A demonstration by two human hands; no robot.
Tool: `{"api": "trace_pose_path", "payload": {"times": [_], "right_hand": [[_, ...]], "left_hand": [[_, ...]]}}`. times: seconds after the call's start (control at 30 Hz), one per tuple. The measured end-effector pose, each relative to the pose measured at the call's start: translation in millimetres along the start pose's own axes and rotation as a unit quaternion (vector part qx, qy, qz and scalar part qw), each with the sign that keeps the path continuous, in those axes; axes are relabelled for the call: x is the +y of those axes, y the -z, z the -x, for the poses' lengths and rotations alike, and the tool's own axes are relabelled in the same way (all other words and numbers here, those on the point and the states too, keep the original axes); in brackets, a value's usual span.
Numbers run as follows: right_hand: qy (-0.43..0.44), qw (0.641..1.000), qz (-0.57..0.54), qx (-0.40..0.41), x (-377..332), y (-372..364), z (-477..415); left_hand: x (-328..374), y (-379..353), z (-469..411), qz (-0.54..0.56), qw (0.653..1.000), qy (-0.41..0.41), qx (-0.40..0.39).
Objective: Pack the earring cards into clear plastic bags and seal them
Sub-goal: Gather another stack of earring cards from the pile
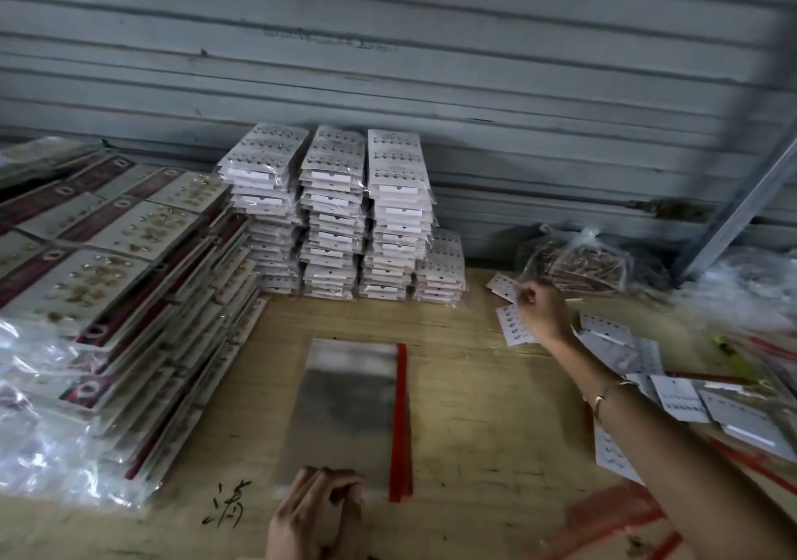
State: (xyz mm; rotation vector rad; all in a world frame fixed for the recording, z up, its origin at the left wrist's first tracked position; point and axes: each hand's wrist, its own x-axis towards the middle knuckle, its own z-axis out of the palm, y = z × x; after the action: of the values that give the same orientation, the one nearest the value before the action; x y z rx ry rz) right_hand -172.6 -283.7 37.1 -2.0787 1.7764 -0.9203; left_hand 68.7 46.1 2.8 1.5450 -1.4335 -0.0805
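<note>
A stack of clear plastic bags [349, 404] with a red strip [400, 421] along its right edge lies in the middle of the wooden table [465, 387]. My left hand [317, 512] rests on the stack's near edge, fingers curled over it. My right hand [541, 311] reaches far right and pinches a white earring card [502, 287]. Another loose white card [513, 326] lies just below that hand. More loose cards [679, 398] are scattered to the right under my forearm.
Tall stacks of bagged white earring cards [336, 210] stand against the corrugated wall. Bagged dark red cards [116, 266] fill the left side. A clear sack of copper-coloured pieces [582, 266] sits at the back right. Red strips [604, 516] lie near right.
</note>
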Motion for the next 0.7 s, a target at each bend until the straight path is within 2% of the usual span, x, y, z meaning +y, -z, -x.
{"api": "trace_pose_path", "payload": {"times": [0.1, 0.2, 0.3, 0.57, 0.7], "right_hand": [[0.023, 0.995, 0.092, -0.018, 16.6, 10.8, 16.3], [0.002, 0.981, 0.183, -0.068, 18.2, 11.4, 26.9], [-0.004, 0.974, 0.218, -0.061, 12.5, 6.4, 30.5], [-0.018, 0.991, 0.129, 0.018, 13.1, 2.2, 29.8], [-0.060, 0.997, -0.001, 0.053, 9.8, 3.9, 30.4]], "left_hand": [[-6.6, -2.2, 3.0, 0.019, 1.000, 0.015, -0.017], [-5.3, -3.0, 4.7, 0.017, 1.000, -0.007, -0.001], [-6.4, -3.0, 4.6, 0.017, 1.000, -0.020, -0.002], [-8.7, -2.9, 6.3, 0.014, 0.999, -0.024, 0.018], [-6.6, -2.5, 7.4, 0.024, 0.999, -0.020, 0.035]]}}
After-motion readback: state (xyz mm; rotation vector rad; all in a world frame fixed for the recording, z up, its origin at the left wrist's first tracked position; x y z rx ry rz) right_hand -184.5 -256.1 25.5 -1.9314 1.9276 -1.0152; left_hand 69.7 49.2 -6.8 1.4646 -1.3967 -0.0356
